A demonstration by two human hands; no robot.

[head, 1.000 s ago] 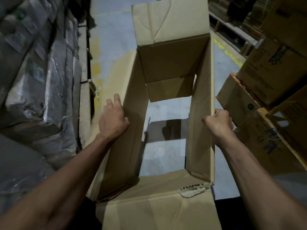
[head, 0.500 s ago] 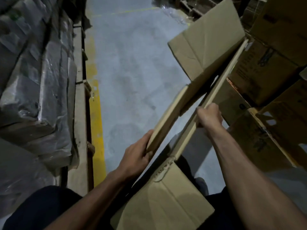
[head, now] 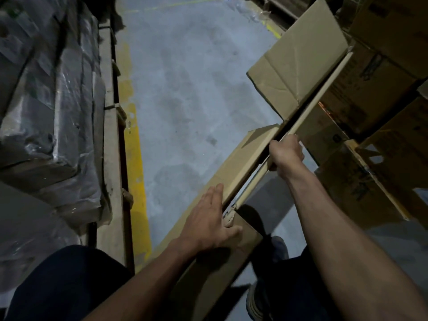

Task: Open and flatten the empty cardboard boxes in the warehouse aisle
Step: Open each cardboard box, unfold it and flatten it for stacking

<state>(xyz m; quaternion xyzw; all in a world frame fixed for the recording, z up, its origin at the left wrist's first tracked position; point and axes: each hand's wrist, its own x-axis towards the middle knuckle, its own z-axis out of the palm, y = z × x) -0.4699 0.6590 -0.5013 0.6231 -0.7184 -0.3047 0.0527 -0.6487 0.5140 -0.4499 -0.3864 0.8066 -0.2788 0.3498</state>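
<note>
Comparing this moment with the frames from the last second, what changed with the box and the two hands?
The cardboard box, a wide-open tube a second ago, has been collapsed sideways until its two long panels lie almost together, swung toward the stacked boxes on the right. The left hand shifted from the outer wall to pressing flat on the folded panel. The right hand still grips the same edge. The wrapped pallets are unchanged.

Your left hand [head: 209,224] lies flat, fingers straight, on nearly collapsed cardboard box [head: 298,59]. Your right hand [head: 286,154] grips upper panel edge; narrow dark gap between panels. Box slants across grey aisle floor [head: 185,89]. Yellow floor line [head: 135,158] and wrapped pallet goods [head: 46,100] to left; stacked cartons [head: 382,77] to right.
</note>
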